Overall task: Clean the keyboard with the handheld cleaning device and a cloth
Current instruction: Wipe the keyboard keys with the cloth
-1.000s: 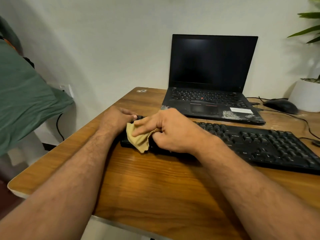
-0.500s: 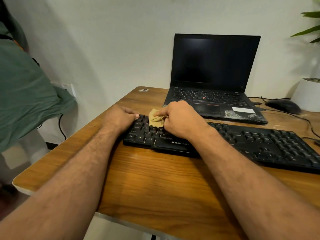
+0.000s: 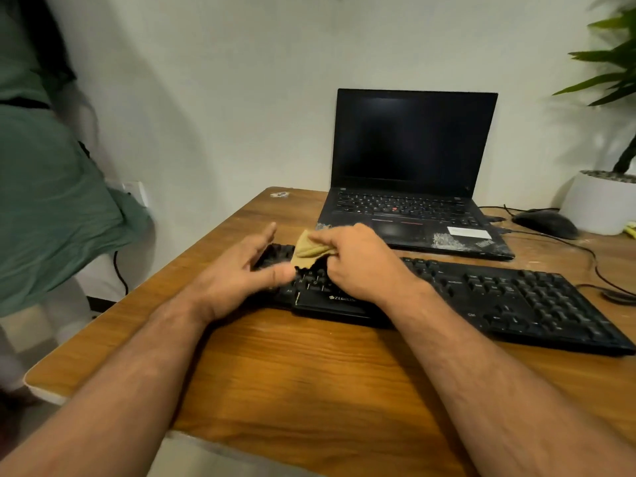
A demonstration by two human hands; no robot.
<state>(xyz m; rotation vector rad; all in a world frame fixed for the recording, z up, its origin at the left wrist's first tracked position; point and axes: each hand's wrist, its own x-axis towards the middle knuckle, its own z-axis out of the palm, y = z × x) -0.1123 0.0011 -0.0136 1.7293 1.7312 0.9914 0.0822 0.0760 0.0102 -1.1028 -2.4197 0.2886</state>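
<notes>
A black keyboard lies across the wooden desk, its left end under my hands. My right hand pinches a small tan cloth over the upper left keys. My left hand is just left of the cloth, over the keyboard's left end, with fingers and thumb spread and holding nothing. No handheld cleaning device shows in the view.
An open black laptop stands behind the keyboard. A black mouse and its cable lie at the right, beside a white plant pot. A person in green clothing stands left of the desk.
My left hand has let go of the keyboard's left end and opened. The right hand lifted the cloth a little, still near the upper left keys. The camera tilted upward.
</notes>
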